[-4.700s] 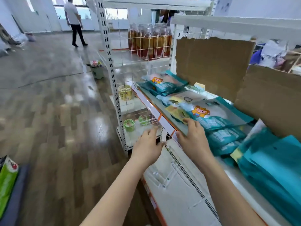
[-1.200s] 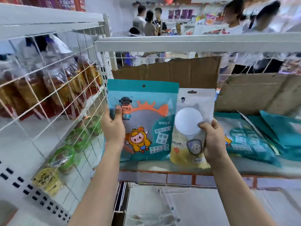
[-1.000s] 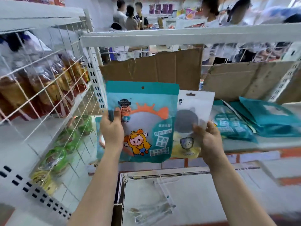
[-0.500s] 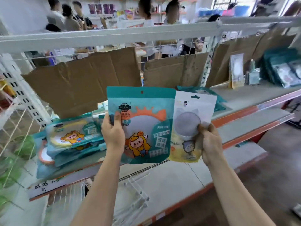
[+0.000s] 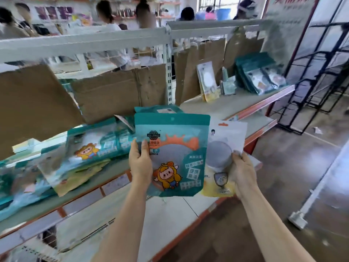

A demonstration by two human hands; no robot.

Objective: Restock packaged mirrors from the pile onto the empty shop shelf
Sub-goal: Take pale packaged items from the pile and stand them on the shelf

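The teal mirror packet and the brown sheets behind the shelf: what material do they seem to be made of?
Teal mirror packet, in the left hand: probably glossy plastic film, since it shines and has a see-through window. Brown sheets: apparently matte cardboard, with torn edges and creases.

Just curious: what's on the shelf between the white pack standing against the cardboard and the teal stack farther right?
In the head view, a small pale boxed item stands between the white pack and the teal stack; it's too blurred to identify.

Both arms fwd, hands raised: left hand (image 5: 140, 163) & right hand (image 5: 242, 172) each clamped, thumbs front.
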